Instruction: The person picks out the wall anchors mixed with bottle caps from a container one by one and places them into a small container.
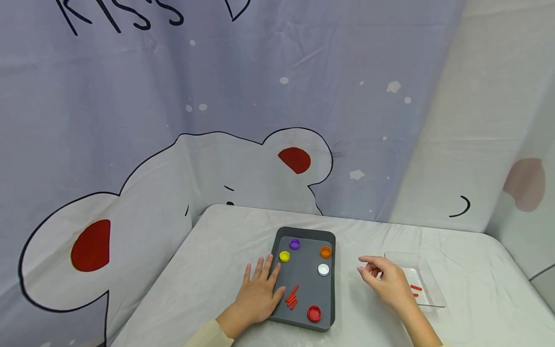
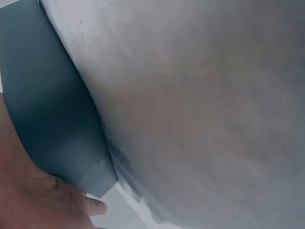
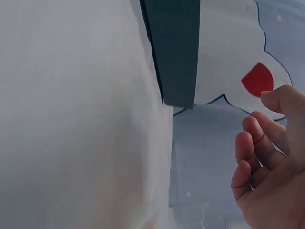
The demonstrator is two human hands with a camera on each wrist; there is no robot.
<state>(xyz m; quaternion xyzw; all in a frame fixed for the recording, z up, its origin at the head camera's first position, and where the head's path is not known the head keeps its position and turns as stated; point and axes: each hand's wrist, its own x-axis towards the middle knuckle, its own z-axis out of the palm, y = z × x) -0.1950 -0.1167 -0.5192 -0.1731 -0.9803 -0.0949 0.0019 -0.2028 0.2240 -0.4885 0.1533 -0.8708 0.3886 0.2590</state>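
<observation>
Left hand (image 1: 256, 299) splayed on smooth grey tray (image 1: 305, 284), right hand (image 1: 388, 282) empty, loosely curled, beside clear rectangular box (image 1: 430, 284)

We saw a grey tray (image 1: 303, 277) that looked like smooth, mostly matt plastic with a soft sheen on its wall. Around its face, the purple cup (image 1: 295, 244) at eleven o'clock, orange cup (image 1: 325, 252) at one, white cup (image 1: 323, 270) at two and red cup (image 1: 314, 314) at five seemed glossy plastic. At three o'clock from the tray we noted a box (image 1: 432, 291) of clear, shiny plastic. Beneath lay a table cover (image 1: 238, 231) of matt, lightly wrinkled cloth; at twelve o'clock hung a curtain (image 1: 368, 106) of soft, creased fabric.
</observation>
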